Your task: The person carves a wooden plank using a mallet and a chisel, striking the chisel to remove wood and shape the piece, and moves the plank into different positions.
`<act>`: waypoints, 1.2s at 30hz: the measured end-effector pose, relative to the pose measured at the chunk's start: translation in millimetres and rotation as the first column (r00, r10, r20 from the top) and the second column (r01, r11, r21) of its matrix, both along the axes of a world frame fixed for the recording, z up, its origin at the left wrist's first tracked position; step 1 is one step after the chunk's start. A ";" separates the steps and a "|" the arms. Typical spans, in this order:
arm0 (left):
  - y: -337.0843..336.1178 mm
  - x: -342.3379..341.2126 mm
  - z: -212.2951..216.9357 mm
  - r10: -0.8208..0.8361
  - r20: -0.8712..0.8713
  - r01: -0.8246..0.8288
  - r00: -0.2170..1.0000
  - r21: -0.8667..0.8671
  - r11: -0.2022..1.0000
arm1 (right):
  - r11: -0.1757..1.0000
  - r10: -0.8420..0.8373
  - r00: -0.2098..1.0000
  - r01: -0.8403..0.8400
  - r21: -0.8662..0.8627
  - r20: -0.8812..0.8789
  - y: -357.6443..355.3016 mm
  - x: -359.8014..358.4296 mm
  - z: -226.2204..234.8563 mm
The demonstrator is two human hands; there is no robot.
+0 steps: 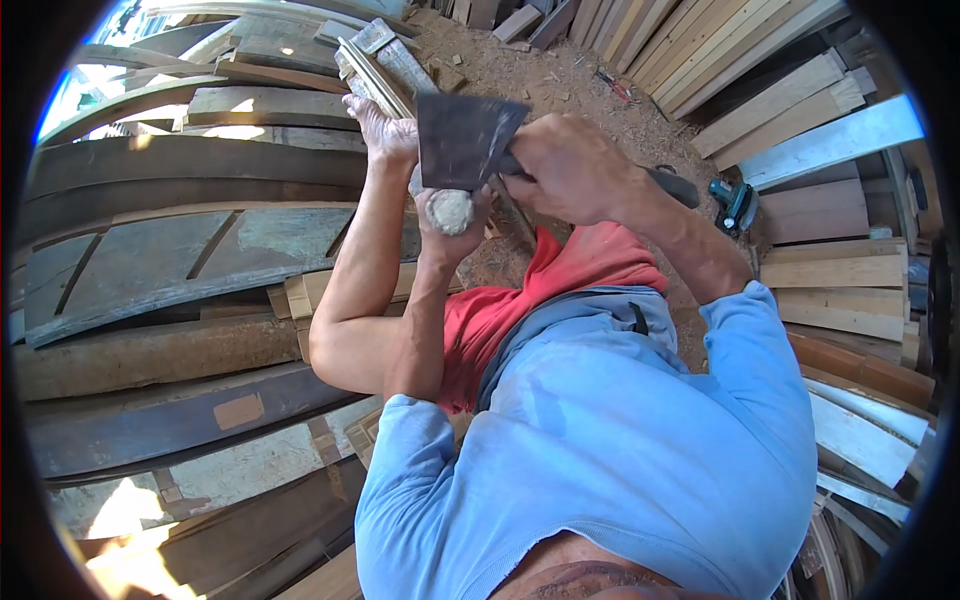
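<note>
Amid rough planks (265, 106), the left hand (452, 243) clasps a pale round-ended piece (450, 212), the right hand (578, 168) a broad metal hatchet (463, 140).

The right hand (568, 165) holds one bladed tool (462, 138); the left hand (448, 243), one round piece (450, 212). Right of both sits one power tool (734, 205).

Lighting: daylight, fairly bright; we record the strongest source at upper left, where gaps around the stacked boards (270, 106) burn out to white. Glare: we list blown patches over the planks (235, 540) at lower left, with smaller spots higher up. Shadow: deep between the timbers; soft, even light on the blue shirt (620, 440). Sharpness: we find the dark blade (462, 140) slightly smeared. Distortion: fisheye; straight edges bow toward a black, blue-fringed rim.
</note>
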State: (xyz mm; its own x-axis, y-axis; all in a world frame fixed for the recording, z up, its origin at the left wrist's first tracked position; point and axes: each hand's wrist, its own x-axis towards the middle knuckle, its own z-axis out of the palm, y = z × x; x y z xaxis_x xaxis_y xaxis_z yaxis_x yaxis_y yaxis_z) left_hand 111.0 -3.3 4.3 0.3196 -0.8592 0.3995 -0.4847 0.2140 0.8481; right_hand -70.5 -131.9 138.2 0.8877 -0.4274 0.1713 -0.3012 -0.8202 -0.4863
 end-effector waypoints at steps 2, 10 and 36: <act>9.6 -1.7 -0.6 -0.022 -0.155 0.015 0.988 -0.050 0.999 | 0.999 0.016 0.984 -0.022 0.034 0.177 1.2 -0.6 14.4; 18.8 -5.2 2.8 -0.024 0.177 0.017 0.984 0.039 0.999 | 0.996 0.083 0.970 -0.086 -0.003 -0.227 19.9 9.2 -3.3; 18.6 51.9 52.4 0.040 -0.341 -0.097 0.939 -0.152 0.984 | 0.528 -0.397 0.888 0.015 0.849 0.232 39.6 -26.2 -120.7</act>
